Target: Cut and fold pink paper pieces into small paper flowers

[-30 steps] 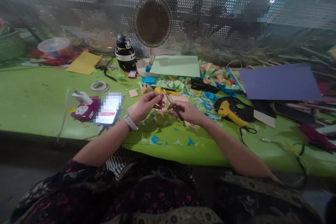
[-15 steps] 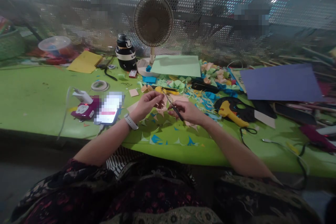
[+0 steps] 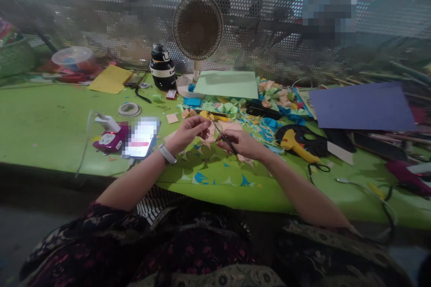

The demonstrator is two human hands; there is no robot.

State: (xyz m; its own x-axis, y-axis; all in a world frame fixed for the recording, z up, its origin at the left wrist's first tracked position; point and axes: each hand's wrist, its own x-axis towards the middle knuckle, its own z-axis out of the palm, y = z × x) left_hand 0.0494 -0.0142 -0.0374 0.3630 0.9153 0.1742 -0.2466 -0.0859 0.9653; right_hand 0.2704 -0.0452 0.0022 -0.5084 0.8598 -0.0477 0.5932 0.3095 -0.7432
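My left hand [image 3: 192,131], with a pale watch on its wrist, is closed in a pinch above the green tabletop. A small peach paper piece [image 3: 211,134] shows at its fingertips; the fingers partly hide it. My right hand [image 3: 240,142] is wrapped round a slim, dark, pointed metal tool [image 3: 227,141]. The tool slants up to the left, its tip close to my left fingertips. I cannot make out whether it is tweezers or scissors. Beneath and around both hands lie peach paper pieces [image 3: 232,126] and, nearer me, blue paper scraps [image 3: 201,178].
Left of my hands lie a lit phone [image 3: 141,139], a purple power adapter [image 3: 109,141] and a tape roll [image 3: 129,109]. A fan [image 3: 197,27] and a black bottle [image 3: 162,69] stand behind. At right are a yellow glue gun [image 3: 298,145] and purple paper [image 3: 362,105].
Both hands keep nearly the same place and hold. The whole view has shifted very slightly, with objects on the left appearing a little further right.
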